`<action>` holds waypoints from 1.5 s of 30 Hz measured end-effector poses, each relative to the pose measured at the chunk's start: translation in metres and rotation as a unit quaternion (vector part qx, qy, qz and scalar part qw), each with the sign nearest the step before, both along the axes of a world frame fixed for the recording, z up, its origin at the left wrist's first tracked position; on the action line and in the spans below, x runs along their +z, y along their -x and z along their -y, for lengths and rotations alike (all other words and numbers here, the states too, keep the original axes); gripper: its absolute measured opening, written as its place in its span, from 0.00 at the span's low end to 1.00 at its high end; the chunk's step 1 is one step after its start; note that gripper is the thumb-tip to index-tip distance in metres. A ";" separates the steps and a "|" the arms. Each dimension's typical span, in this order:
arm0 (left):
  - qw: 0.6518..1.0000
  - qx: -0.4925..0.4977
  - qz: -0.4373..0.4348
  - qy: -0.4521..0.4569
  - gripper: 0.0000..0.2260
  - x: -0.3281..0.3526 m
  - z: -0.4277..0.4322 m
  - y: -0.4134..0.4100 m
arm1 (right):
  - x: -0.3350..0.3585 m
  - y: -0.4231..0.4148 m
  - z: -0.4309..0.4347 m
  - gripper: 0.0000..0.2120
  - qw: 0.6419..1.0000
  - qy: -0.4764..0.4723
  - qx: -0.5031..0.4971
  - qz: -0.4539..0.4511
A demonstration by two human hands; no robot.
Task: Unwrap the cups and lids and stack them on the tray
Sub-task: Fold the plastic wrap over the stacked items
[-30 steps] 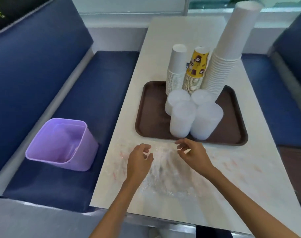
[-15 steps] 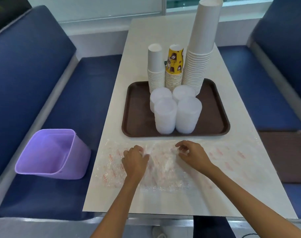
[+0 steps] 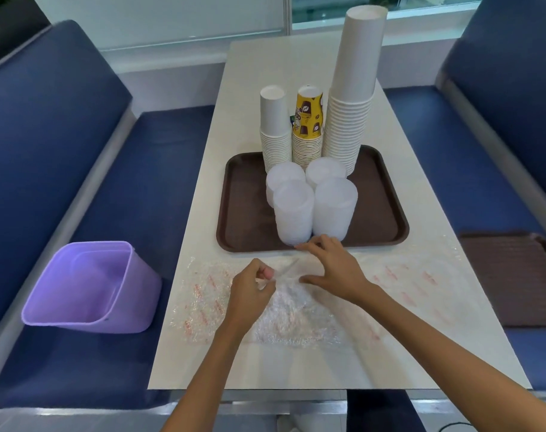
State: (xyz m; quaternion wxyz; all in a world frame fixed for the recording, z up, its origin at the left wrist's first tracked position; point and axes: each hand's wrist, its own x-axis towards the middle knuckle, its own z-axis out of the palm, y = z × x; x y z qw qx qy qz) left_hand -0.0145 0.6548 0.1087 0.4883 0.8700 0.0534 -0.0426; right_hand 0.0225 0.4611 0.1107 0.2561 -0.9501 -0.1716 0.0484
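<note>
A brown tray (image 3: pixel 243 213) on the white table carries three upside-down cup stacks: a short white one (image 3: pixel 274 129), a yellow printed one (image 3: pixel 308 126) and a tall white one (image 3: pixel 352 88). In front of them stand several stacks of translucent lids (image 3: pixel 296 210). Clear plastic wrap with red print (image 3: pixel 209 294) lies spread over the table's near part. My left hand (image 3: pixel 253 291) pinches a fold of the wrap. My right hand (image 3: pixel 331 269) rests on the wrap just in front of the tray, fingers bent, pinching the wrap as well.
A purple plastic bin (image 3: pixel 88 288) sits on the blue bench seat to the left. A second brown tray (image 3: pixel 515 275) lies on the right bench. Blue backrests rise on both sides, and a window ledge runs behind the table.
Both hands have come closer together and lifted a fold of the wrap between them. The view has shifted so the tray sits more central.
</note>
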 end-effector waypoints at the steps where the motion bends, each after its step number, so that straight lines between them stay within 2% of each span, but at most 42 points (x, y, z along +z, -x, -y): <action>1: 1.000 -0.002 0.001 0.010 0.12 0.001 0.000 0.000 | 0.001 -0.004 -0.002 0.25 1.000 0.003 0.018 0.010; 4: 0.999 0.001 -0.003 0.034 0.12 0.009 0.001 0.001 | 0.006 -0.012 -0.006 0.09 0.999 -0.035 0.036 0.008; 5: 0.999 0.004 -0.011 0.047 0.12 0.012 0.001 0.000 | 0.008 -0.014 -0.006 0.05 0.997 -0.067 0.031 -0.009; 7: 0.994 0.020 -0.051 0.094 0.20 0.016 -0.002 -0.003 | 0.014 -0.017 -0.004 0.03 0.993 -0.108 0.020 -0.053; 9: 0.985 0.042 -0.097 0.134 0.25 0.020 -0.007 -0.006 | 0.020 -0.019 -0.002 0.04 0.991 -0.103 0.022 -0.084; 14: 0.982 0.094 -0.076 0.146 0.11 0.020 -0.016 -0.010 | 0.024 -0.025 0.003 0.07 0.989 -0.093 0.022 -0.113; 21: 0.986 0.141 -0.041 0.083 0.07 0.013 -0.017 -0.009 | 0.022 -0.027 0.002 0.05 0.988 -0.112 -0.025 -0.105; 25: 0.990 0.133 -0.045 0.020 0.06 0.013 -0.019 -0.006 | 0.020 -0.026 0.000 0.09 0.991 -0.102 0.001 -0.086; 29: 0.992 0.121 -0.020 -0.005 0.14 0.018 -0.019 -0.005 | 0.024 -0.026 -0.002 0.08 0.992 -0.107 0.003 -0.070; 34: 0.996 0.087 0.036 0.002 0.08 0.034 -0.030 -0.008 | 0.037 -0.025 -0.002 0.08 0.983 -0.137 0.009 -0.124; 38: 0.992 0.078 0.048 0.091 0.15 0.058 -0.048 -0.015 | 0.064 -0.022 0.001 0.07 0.959 -0.227 0.022 -0.169; 41: 0.968 0.084 0.026 0.233 0.21 0.084 -0.061 -0.020 | 0.093 -0.020 0.003 0.05 0.930 -0.316 0.028 -0.187; 43: 0.940 0.050 -0.005 0.338 0.32 0.090 -0.068 -0.019 | 0.111 -0.019 0.005 0.07 0.905 -0.379 0.030 -0.192; 45: 0.914 0.004 -0.031 0.404 0.44 0.089 -0.066 -0.017 | 0.123 -0.019 0.007 0.07 0.873 -0.450 0.017 -0.187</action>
